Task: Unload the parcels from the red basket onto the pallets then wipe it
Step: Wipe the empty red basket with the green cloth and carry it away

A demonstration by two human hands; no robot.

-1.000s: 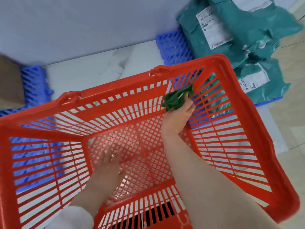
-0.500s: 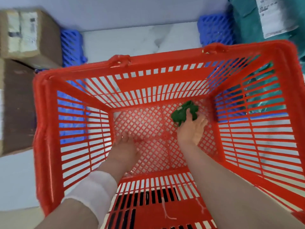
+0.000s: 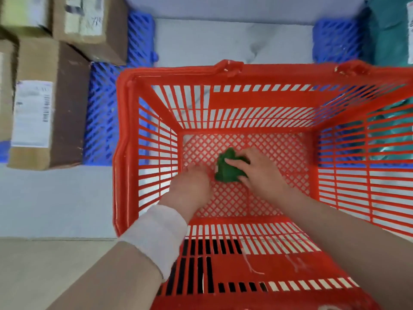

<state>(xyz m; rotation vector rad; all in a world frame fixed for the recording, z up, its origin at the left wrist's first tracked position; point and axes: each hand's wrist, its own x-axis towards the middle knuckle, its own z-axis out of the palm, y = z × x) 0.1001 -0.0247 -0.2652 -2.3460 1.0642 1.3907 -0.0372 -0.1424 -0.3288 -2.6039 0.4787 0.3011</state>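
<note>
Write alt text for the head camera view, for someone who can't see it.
A right hand holds a crumpled green cloth against the mesh floor of a red basket, the left hand resting on the floor beside it. Cardboard boxes sit on a blue pallet at left; teal parcels at upper right.

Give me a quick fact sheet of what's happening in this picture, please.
Container: red basket, no parcels visible inside
Wiping: right hand holds a green cloth against the basket's mesh floor
Support: left hand rests on the floor beside the cloth
Left side: cardboard boxes on a blue pallet
Right side: teal bags on a second blue pallet
Stage: unloading looks done, wiping under way
</note>
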